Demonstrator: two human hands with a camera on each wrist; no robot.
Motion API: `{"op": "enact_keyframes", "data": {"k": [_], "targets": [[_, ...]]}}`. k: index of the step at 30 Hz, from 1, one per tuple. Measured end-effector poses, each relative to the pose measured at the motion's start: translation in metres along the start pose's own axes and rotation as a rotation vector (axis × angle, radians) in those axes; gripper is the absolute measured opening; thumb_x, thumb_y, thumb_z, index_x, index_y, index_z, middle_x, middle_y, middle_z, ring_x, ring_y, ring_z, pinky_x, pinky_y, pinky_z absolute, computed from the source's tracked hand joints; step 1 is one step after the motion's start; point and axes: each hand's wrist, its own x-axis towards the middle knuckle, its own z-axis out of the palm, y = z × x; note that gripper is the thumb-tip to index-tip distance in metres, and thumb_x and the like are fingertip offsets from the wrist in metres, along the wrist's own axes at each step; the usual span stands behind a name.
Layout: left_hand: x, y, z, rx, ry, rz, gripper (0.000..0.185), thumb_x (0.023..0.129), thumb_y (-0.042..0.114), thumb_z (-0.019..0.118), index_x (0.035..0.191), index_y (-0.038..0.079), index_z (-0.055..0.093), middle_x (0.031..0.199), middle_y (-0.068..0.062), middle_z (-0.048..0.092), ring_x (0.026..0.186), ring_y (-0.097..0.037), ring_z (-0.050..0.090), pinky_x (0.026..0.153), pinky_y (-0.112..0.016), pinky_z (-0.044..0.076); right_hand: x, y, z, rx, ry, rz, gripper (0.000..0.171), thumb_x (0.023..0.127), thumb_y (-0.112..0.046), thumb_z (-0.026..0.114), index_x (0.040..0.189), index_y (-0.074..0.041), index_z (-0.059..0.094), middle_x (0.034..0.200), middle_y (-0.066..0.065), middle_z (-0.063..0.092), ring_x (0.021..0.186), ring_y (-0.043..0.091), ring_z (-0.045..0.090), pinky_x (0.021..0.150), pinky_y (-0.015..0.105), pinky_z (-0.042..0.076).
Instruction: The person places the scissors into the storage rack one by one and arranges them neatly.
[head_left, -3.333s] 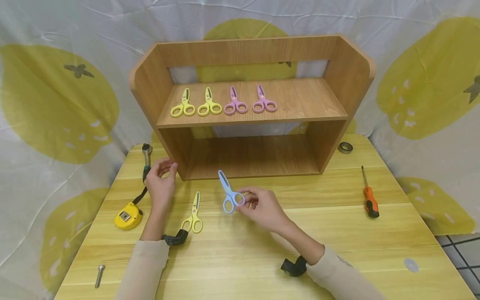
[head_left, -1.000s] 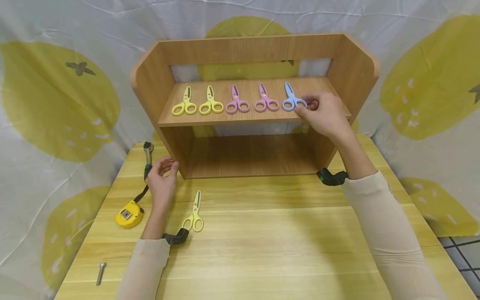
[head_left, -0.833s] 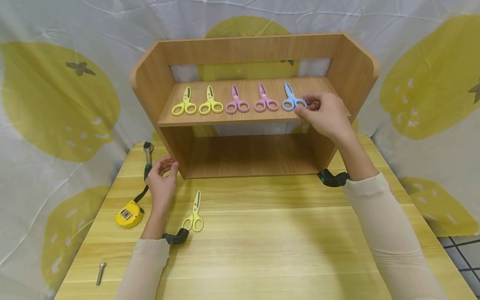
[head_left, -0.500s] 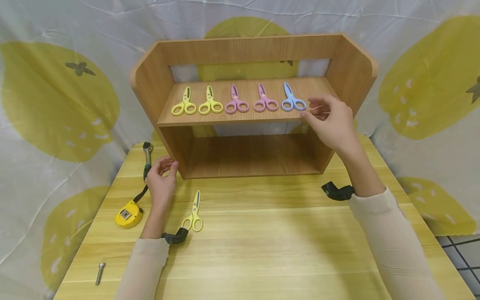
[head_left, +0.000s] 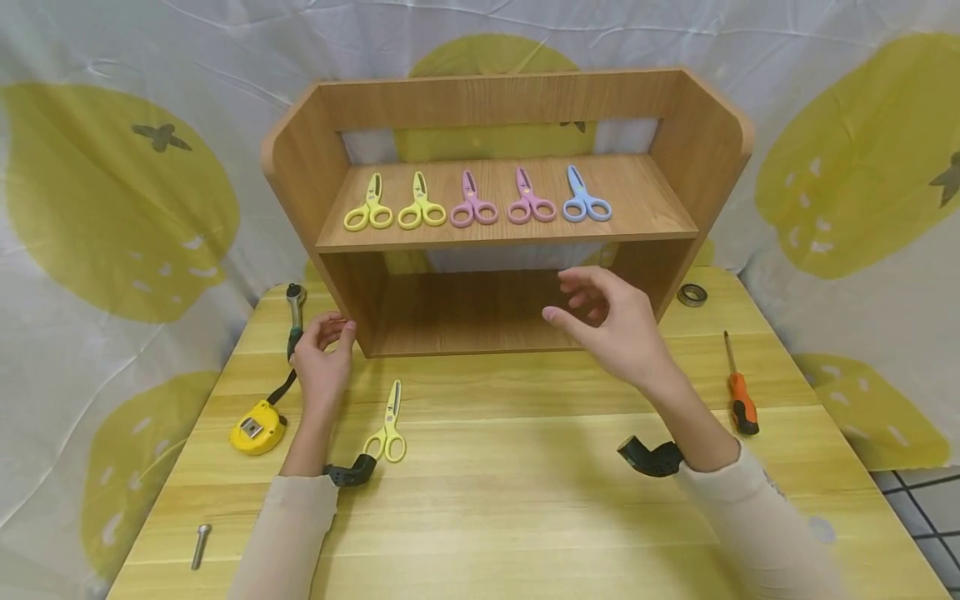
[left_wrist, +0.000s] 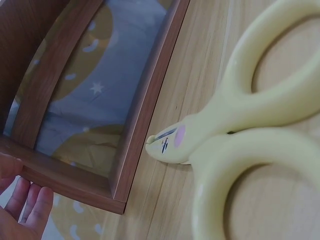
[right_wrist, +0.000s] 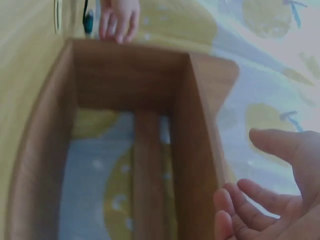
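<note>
Withdrawn from shelf (head_left: 645,221), right hand (head_left: 611,325) empty, fingers loose | blue scissors (head_left: 586,200) left far right in row | left hand (head_left: 322,362) relaxed, touching shelf corner | yellow scissors (head_left: 388,429) near-left on table (head_left: 525,500): light, rigid, smooth plastic; pinch at handle loops.

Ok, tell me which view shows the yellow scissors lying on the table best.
The head view: the whole yellow scissors show, lying on the table beside the left hand. The left wrist view gives only a blurred close-up of their handles. The right wrist view shows none of them.
</note>
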Motion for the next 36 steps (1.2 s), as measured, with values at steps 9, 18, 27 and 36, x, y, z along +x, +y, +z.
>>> {"op": "enact_keyframes", "data": {"k": [9, 18, 27, 36], "targets": [[0.002, -0.003, 0.002, -0.004, 0.017, 0.016, 0.025, 0.099, 0.028, 0.070, 0.120, 0.014, 0.069, 0.110, -0.008, 0.073, 0.098, -0.006, 0.067, 0.082, -0.019, 0.049, -0.017, 0.010, 0.066, 0.101, -0.172, -0.025, 0.049, 0.089, -0.034, 0.083, 0.132, -0.018, 0.064, 0.122, -0.004, 0.068, 0.109, 0.019, 0.064, 0.092, 0.044, 0.053], [0.000, -0.001, 0.001, -0.011, 0.014, 0.025, 0.025, 0.099, 0.027, 0.070, 0.120, 0.012, 0.069, 0.109, -0.008, 0.073, 0.096, -0.004, 0.067, 0.078, -0.017, 0.050, -0.035, 0.023, 0.135, 0.201, -0.305, 0.036, 0.055, 0.088, -0.033, 0.084, 0.134, -0.012, 0.063, 0.129, 0.000, 0.068, 0.111, 0.019, 0.063, 0.095, 0.047, 0.055], [0.001, -0.002, 0.001, -0.004, 0.006, 0.022, 0.027, 0.100, 0.029, 0.070, 0.121, 0.013, 0.069, 0.111, -0.008, 0.072, 0.098, -0.005, 0.066, 0.077, -0.016, 0.049, -0.048, 0.028, 0.184, 0.267, -0.442, 0.081, 0.060, 0.088, -0.033, 0.084, 0.136, -0.007, 0.062, 0.130, 0.012, 0.067, 0.112, 0.026, 0.066, 0.096, 0.046, 0.055], [0.000, -0.001, 0.001, -0.001, 0.005, 0.013, 0.027, 0.100, 0.029, 0.070, 0.122, 0.014, 0.068, 0.112, -0.007, 0.072, 0.100, -0.004, 0.066, 0.075, -0.014, 0.049, -0.057, 0.030, 0.214, 0.268, -0.500, 0.111, 0.058, 0.087, -0.033, 0.085, 0.135, -0.008, 0.063, 0.126, 0.006, 0.068, 0.108, 0.020, 0.065, 0.093, 0.033, 0.053]]}}
